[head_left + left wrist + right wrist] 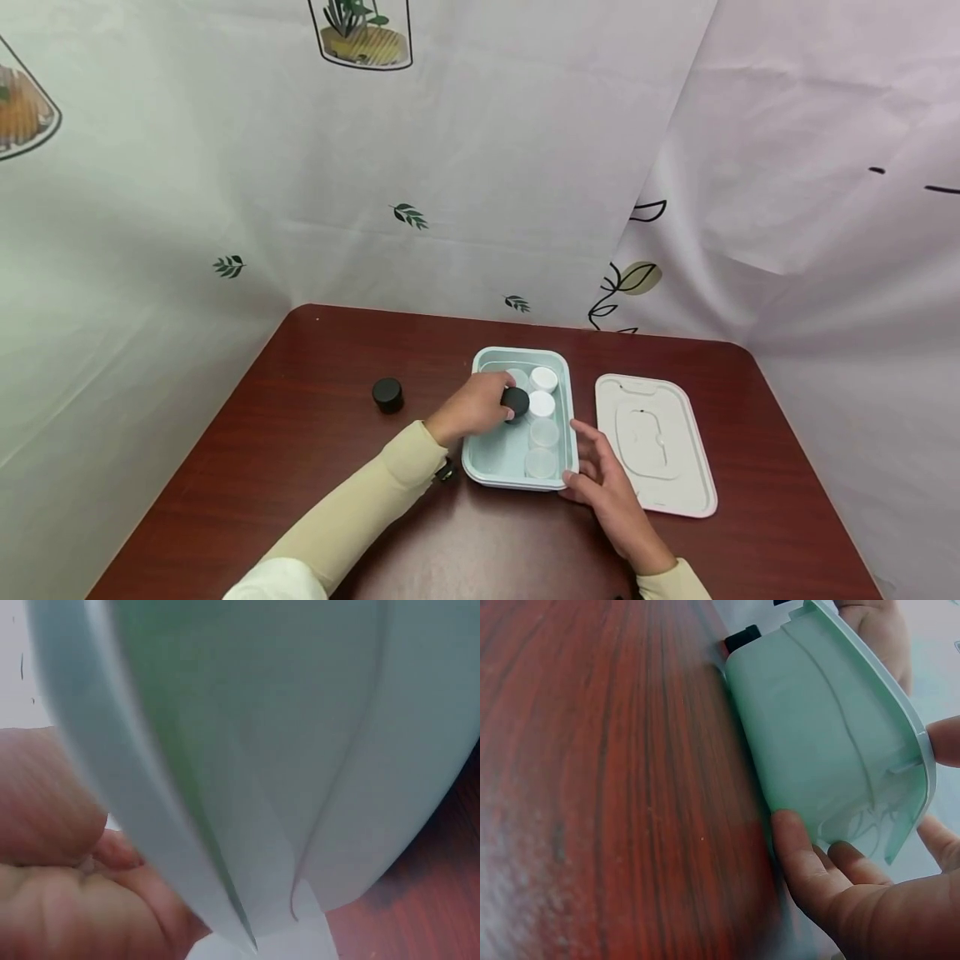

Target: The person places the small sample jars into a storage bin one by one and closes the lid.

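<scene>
Left hand (pixel 472 408) pinches a small, light, hard black jar (pixel 516 403) by its lid over the tray (pixel 495 467); right hand (pixel 603 487), fingers relaxed, steadies the tray's near corner.

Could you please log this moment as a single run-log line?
left hand holds black jar inside box | right hand steadies box corner | lid beside box | second black jar on table
</scene>
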`<state>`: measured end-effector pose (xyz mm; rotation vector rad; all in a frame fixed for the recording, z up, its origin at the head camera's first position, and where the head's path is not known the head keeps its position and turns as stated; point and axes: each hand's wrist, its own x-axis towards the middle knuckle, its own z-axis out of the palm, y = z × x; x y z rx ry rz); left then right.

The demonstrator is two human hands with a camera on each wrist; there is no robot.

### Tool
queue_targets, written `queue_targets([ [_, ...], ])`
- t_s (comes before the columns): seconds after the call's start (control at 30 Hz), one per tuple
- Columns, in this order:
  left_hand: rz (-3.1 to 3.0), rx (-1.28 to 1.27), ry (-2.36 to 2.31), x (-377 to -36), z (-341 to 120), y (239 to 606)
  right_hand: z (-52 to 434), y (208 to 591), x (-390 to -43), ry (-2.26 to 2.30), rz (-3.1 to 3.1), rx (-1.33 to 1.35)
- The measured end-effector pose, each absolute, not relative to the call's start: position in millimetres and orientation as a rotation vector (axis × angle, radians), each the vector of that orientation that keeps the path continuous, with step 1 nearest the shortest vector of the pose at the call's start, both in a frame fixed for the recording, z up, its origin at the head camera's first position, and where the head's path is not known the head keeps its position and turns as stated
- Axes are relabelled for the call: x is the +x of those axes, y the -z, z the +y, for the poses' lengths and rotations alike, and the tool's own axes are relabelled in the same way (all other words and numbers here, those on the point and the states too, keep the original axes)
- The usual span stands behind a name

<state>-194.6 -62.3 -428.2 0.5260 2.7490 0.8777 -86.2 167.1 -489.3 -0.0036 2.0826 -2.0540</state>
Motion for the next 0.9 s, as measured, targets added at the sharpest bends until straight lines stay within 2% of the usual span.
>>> queue_targets([
  [0.33, 2.845, 0.531, -0.548, -193.0, -51.3, 426.7, 166.7, 488.5, -85.8, 2.051, 2.084, -0.013],
  [0.9, 2.904, 0.503, -0.438, -184.8, -46.6, 429.3, 165.3, 489.6, -84.7, 2.048, 2.083, -0.02],
])
